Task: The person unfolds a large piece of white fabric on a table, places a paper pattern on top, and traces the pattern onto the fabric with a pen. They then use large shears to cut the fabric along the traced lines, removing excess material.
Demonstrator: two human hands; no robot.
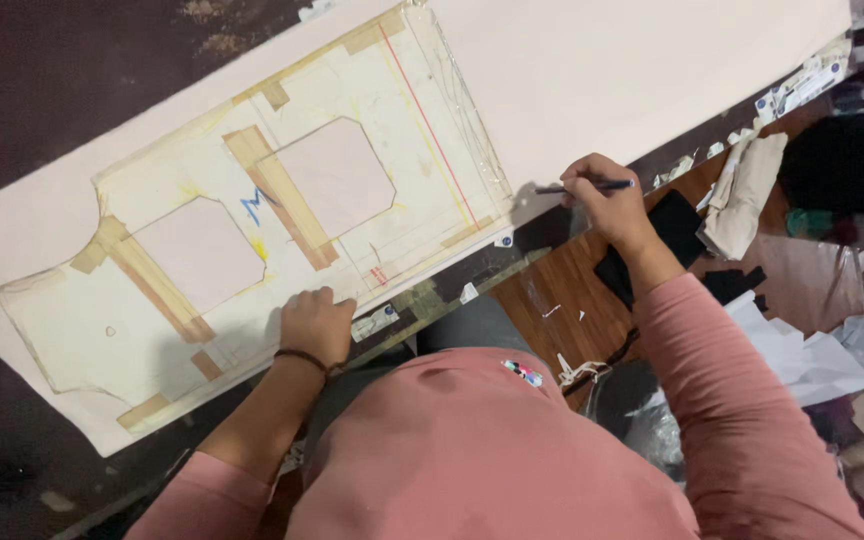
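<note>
Cardboard pattern [252, 230], taped and patched with two cut-out windows, lies across the middle and left of the frame on a long sheet of pale fabric [632, 70] spread over a dark table [42, 80]. The left hand [314, 322] lies flat and open on the pattern's lower edge, fingers spread, gripping nothing, only pressing. The right hand [607, 205], right of centre, is closed around a dark pen [584, 186] whose tip sits just off the pattern's right-hand corner, close to the table's edge.

The main risk, as I judge it, is slipping: only one palm pins the pattern, and that palm is well apart from the pen, so a push against the corner could turn the card and throw the line off. The plastic film [457, 110] along the right strip looks loose and could catch the tip. The fabric lies close to the table edge at the pen, so any drag there could pull it off true. Below, the wooden floor [562, 290] is littered with paper scraps [802, 350] and dark offcuts [667, 225], where a dropped pen would be hard to spot.
</note>
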